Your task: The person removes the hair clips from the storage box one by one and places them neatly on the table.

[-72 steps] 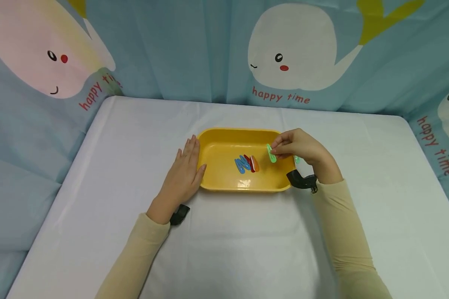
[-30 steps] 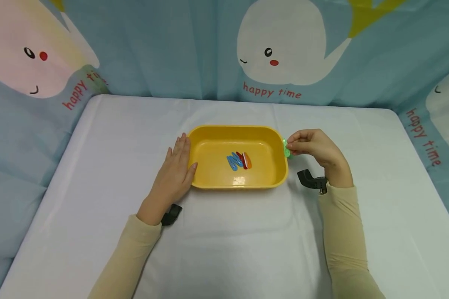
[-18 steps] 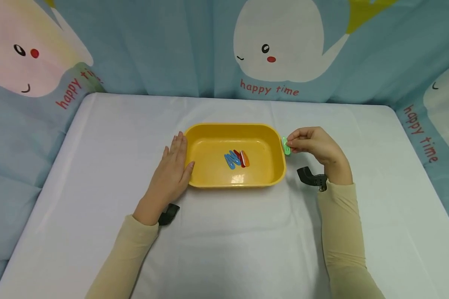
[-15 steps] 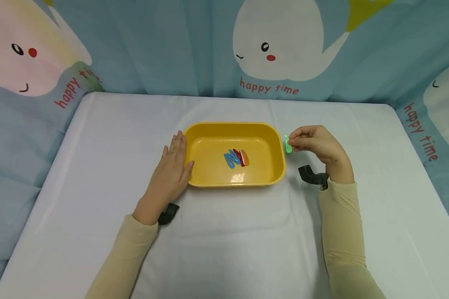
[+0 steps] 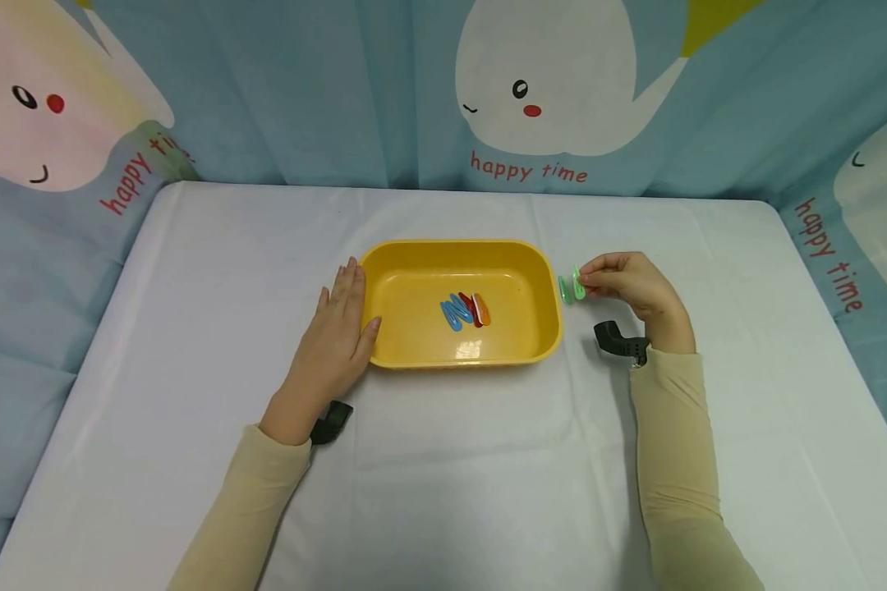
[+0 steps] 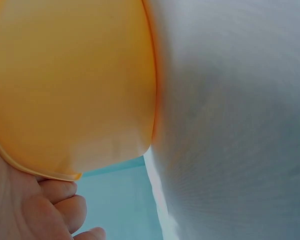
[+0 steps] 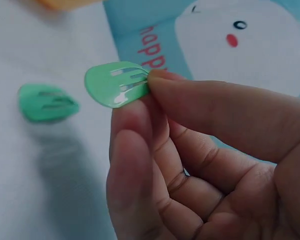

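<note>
My right hand (image 5: 636, 287) pinches a light green snap hair clip (image 7: 115, 82) between thumb and fingers, just right of the yellow tray (image 5: 466, 361). Below and beside it, a second green hair clip (image 7: 46, 103) lies on the white cloth, close to the tray's right end. My left hand (image 5: 330, 332) rests against the tray's left end with its fingers straight; the left wrist view shows the palm at the rim. Inside the tray lie two blue hair clips (image 5: 456, 310), a red one (image 5: 478, 318) partly covered, and an orange and white one (image 5: 482, 309).
A white cloth covers the table (image 5: 443, 476). Behind it hangs a blue curtain (image 5: 340, 98) with whale prints. A black wrist camera mount (image 5: 615, 340) sticks out beside the right wrist, another mount (image 5: 333, 422) beside the left.
My right hand has carried the held green clip from above the tray rightward past its right rim, over the other green clip. The left hand stays at the tray; the view has shifted slightly.
</note>
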The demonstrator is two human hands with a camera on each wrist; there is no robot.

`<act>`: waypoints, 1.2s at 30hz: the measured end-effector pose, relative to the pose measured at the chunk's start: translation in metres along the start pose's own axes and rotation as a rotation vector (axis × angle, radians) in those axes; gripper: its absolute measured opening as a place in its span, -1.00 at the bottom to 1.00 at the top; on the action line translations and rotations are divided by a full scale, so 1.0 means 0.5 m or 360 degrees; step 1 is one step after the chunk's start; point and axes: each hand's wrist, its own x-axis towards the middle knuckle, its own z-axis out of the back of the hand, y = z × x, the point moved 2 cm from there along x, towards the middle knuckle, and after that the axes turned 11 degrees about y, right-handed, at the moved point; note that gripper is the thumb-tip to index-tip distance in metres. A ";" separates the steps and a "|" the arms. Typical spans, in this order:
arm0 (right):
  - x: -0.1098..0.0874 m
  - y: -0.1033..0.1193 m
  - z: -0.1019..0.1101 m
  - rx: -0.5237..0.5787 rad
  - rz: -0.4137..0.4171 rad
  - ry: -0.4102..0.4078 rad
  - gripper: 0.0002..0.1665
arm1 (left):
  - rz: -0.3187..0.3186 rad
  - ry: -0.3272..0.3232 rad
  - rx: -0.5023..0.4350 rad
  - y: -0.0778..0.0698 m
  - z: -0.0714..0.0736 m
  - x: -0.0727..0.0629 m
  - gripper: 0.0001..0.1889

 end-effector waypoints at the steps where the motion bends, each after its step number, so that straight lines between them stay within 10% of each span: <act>1: 0.003 -0.006 0.001 -0.0010 -0.0018 -0.0005 -0.84 | -0.0002 -0.0003 0.0001 0.000 0.000 0.000 -0.33; 15: 0.024 -0.031 0.000 -0.0217 -0.0223 -0.0057 -0.65 | -0.0005 0.0003 0.0002 -0.003 -0.001 0.001 -0.33; 36: 0.028 -0.024 -0.013 -0.0284 -0.0195 -0.0153 -0.67 | 0.0015 0.0015 0.0001 -0.002 -0.001 0.000 -0.33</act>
